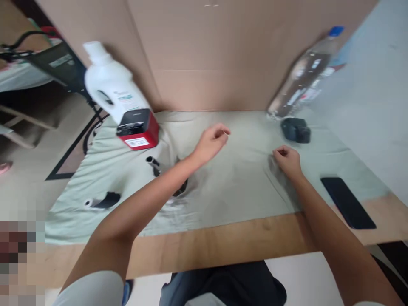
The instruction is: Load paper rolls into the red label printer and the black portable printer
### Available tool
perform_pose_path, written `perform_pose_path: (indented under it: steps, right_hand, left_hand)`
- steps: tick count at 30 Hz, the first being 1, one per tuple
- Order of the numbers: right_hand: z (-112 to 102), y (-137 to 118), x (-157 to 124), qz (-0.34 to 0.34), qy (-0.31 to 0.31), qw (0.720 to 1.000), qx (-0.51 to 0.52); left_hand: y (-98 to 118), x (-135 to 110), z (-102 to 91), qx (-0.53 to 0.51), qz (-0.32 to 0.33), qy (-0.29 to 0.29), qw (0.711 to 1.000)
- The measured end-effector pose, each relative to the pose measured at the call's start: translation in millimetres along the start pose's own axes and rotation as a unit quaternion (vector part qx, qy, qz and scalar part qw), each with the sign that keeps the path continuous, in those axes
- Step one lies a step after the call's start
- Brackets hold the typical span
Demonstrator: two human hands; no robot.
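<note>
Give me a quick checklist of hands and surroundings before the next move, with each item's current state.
1. Left hand's grip: cannot tell; thumb and fingers are drawn together, but anything between them is too small to identify.
2. Right hand's grip: cannot tell; the fingers are curled in and blurred.
3. Smartphone apart from the right forearm: ok.
4. Dark object by the left forearm fully visible: not ok; the forearm hides part of it.
5. Blue cap on the clear bottle: ok.
6. Red-and-black box apart from the left hand: ok.
</note>
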State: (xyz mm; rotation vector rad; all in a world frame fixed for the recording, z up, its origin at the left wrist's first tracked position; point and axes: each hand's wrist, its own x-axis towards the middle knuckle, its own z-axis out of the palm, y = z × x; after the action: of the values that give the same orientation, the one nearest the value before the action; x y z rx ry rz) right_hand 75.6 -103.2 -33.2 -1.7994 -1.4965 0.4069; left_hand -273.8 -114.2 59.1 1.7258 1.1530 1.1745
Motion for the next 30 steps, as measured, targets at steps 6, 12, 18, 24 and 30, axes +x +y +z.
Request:
perform_pose_path:
  steps: [6,12,18,24,30]
  right_hand:
    - [-50.0,69.8,46.4,0.048,0.13,0.988,-0.073]
    - [-39.0,76.0,106.1,0.009,0.11,0.992,-0.061]
    - [-26.7,51.4,123.3,0.05,0.08,0.99,-0.1]
    - [-18.6,16.5,78.9,0.034,0.095,0.989,-0.103]
    - [17.6,-71.2,-23.2,-0.09,0.07,0.989,-0.093]
  left_hand:
    - [-3.0,49.0,176.1,0.206,-0.048,-0.199,0.957]
    - [-13.6,40.2,247.2,0.345,0.065,-0.227,0.908]
    - [-25.2,29.5,254.6,0.336,0.098,-0.215,0.912]
    - [-28.1,47.3,238.0,0.126,0.0,-0.079,0.989]
    - [-24.6,24.2,153.9,0.005,-0.089,-0.023,0.996]
